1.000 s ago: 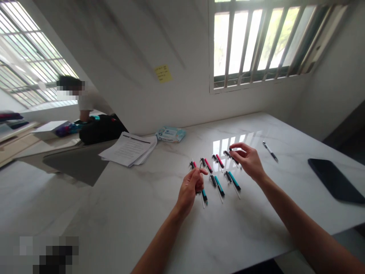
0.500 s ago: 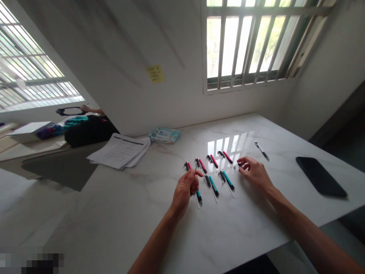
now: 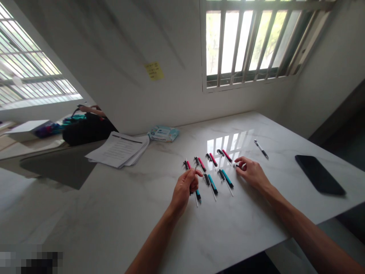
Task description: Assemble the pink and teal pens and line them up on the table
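Note:
Several taken-apart pens lie in two rows on the white marble table point(image 3: 119, 213): red barrels point(image 3: 213, 159) at the back, teal barrels point(image 3: 227, 178) in front, each with a black part and a thin refill beside it. My left hand point(image 3: 185, 189) is curled closed above the left end of the rows, pinching a thin pen part. My right hand point(image 3: 251, 172) rests on the table at the right end of the rows, fingertips closed on a small dark pen part point(image 3: 238, 165).
A whole white pen point(image 3: 261, 148) lies further right, and a black phone point(image 3: 319, 174) near the right edge. A stack of papers point(image 3: 118, 149) and a pack of wipes point(image 3: 163, 133) sit at the back left. Another person's hand point(image 3: 91, 110) reaches over a black bag point(image 3: 85, 131).
My right hand has come down from above the back row to the table at the right of the rows. My left hand has stayed put. The other person has drawn back at left.

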{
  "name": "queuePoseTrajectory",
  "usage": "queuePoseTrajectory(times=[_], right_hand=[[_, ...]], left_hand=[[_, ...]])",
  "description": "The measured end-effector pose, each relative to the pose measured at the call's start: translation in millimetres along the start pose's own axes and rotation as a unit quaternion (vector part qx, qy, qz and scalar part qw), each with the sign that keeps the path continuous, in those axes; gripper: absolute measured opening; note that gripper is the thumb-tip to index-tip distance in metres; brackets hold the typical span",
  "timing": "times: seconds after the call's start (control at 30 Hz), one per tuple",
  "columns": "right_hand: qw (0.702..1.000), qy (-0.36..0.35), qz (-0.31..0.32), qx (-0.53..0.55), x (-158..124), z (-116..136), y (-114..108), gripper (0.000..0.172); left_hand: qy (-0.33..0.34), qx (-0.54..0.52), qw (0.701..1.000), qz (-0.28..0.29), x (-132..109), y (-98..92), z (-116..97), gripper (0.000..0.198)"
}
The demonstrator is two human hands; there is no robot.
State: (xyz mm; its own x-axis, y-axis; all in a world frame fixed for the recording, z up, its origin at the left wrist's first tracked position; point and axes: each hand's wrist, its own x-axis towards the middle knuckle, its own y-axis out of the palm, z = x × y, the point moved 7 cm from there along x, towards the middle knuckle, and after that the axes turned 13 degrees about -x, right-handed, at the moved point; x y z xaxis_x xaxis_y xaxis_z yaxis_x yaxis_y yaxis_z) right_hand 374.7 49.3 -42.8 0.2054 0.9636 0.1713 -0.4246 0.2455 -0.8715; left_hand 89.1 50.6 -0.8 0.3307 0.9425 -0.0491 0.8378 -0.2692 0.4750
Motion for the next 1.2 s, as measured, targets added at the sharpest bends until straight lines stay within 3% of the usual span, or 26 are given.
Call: queuePoseTrajectory(times=[0.4, 0.53, 0.6, 0.7, 0.87, 1.03, 1.2], right_hand=[[1.0, -0.011, 0.0, 0.014, 1, -3, -2, 0.026], [0.997, 0.007, -0.024, 0.079, 0, 2, -12, 0.031], [0.985, 0.0, -0.014, 0.172, -4, 19, -14, 0.036], [0.942, -0.046, 0.059, 0.327, -19, 66, -7, 0.039], [0.889, -0.086, 0.119, 0.434, -44, 138, 7, 0.033], [0.842, -0.056, 0.113, 0.524, -50, 153, 15, 0.029], [0.838, -0.051, 0.092, 0.535, -50, 153, 6, 0.026]], left_hand=[[-0.007, 0.0, 1.0, 0.009, 0, -1.0, 2, 0.047], [-0.011, -0.004, 1.0, 0.014, 0, -1.3, 3, 0.045], [-0.013, -0.011, 1.0, 0.015, 0, -1.1, 3, 0.046], [-0.019, -0.015, 0.999, 0.027, 0, 0.9, 6, 0.046], [-0.014, 0.038, 0.997, 0.069, -2, 8.6, 8, 0.048], [-0.01, 0.088, 0.99, 0.108, -6, 16.9, 8, 0.052], [-0.014, 0.135, 0.984, 0.117, -9, 17.4, 10, 0.055]])
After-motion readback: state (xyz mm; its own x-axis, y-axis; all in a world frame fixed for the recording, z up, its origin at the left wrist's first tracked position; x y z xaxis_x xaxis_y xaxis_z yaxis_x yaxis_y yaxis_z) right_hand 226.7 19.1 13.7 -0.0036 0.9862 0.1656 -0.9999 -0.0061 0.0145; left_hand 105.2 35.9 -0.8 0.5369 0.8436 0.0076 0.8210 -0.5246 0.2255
